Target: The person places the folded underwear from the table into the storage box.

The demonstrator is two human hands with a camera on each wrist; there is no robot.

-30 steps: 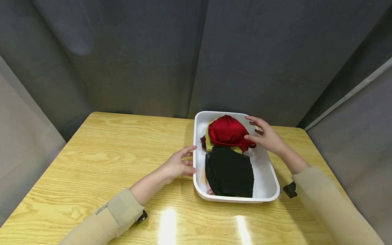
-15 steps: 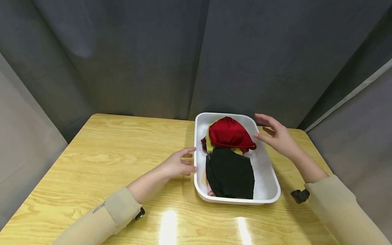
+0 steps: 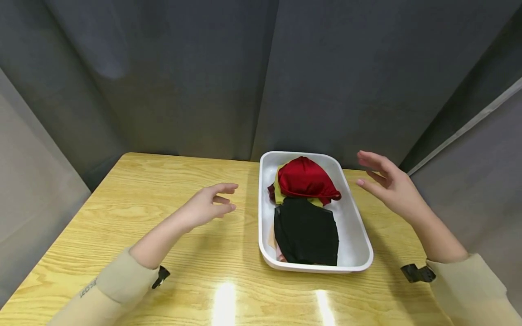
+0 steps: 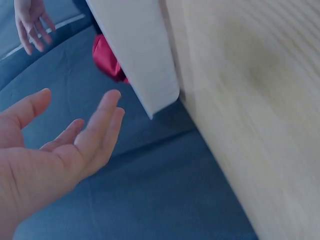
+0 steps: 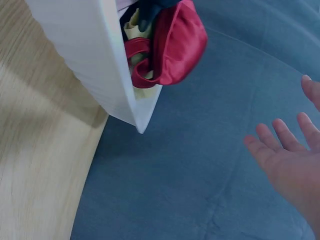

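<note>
A white plastic tub (image 3: 355, 246) stands on the wooden table and holds cloth items. At its far end a shiny red cloth (image 3: 303, 176) lies bunched on top of a yellow cloth (image 3: 279, 192). Toward the near end lies a folded black cloth (image 3: 307, 232), with pinkish fabric (image 3: 279, 253) showing beneath its left edge. My left hand (image 3: 208, 206) hovers over the table, left of the tub, its fingers relaxed and holding nothing. Apart from the tub's right side, my right hand (image 3: 387, 185) is raised with fingers loosely spread, also holding nothing.
The wooden table (image 3: 155, 199) runs out to the left of the tub. A dark grey curtain (image 3: 191, 81) hangs right behind its far edge, and lighter panels (image 3: 485, 181) close in the sides. Black straps (image 3: 418, 273) show at the sleeve cuffs.
Both hands have moved away from the tub, the left one to the left and the right one to the right. The tub and the cloths in it stay put.
</note>
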